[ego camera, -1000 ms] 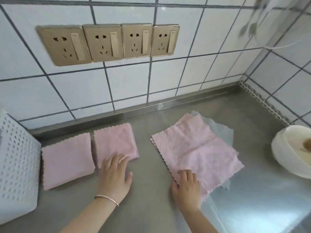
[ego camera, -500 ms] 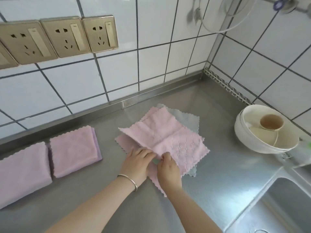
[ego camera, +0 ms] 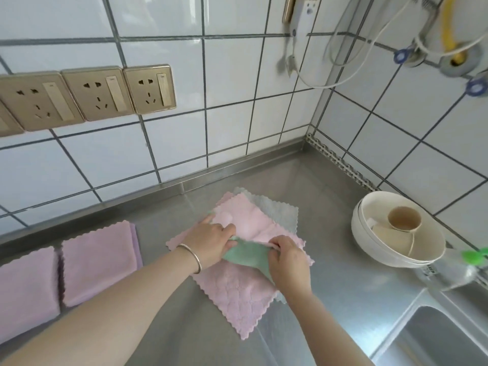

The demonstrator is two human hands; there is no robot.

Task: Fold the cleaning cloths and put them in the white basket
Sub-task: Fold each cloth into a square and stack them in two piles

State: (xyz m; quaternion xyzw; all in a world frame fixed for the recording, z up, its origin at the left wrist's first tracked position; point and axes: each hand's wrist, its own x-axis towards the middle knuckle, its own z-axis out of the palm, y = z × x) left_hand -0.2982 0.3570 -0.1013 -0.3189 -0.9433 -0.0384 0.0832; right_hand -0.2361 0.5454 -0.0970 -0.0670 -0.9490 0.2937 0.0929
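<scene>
A stack of unfolded cloths lies mid-counter: a pink cloth (ego camera: 232, 294) at the bottom front, another pink cloth (ego camera: 248, 220) on top at the back, and a pale blue cloth (ego camera: 280, 210) peeking out behind. Between the pink ones shows a green cloth (ego camera: 245, 256). My left hand (ego camera: 211, 240) and my right hand (ego camera: 287, 262) both pinch the green cloth's edge. Two folded pink cloths (ego camera: 97, 260) (ego camera: 25, 286) lie side by side at the left. The white basket is out of view.
A white bowl (ego camera: 375, 247) holding a beige cup (ego camera: 404, 219) stands at the right by the tiled wall. A sink (ego camera: 443, 336) opens at the bottom right, with a clear bottle (ego camera: 454, 273) beside it. Sockets (ego camera: 97, 93) and hanging cables (ego camera: 343, 62) are on the wall.
The view swung right, so the basket left the frame. My left hand left the folded cloth and joined the right at the stack; both now pull out a green cloth.
</scene>
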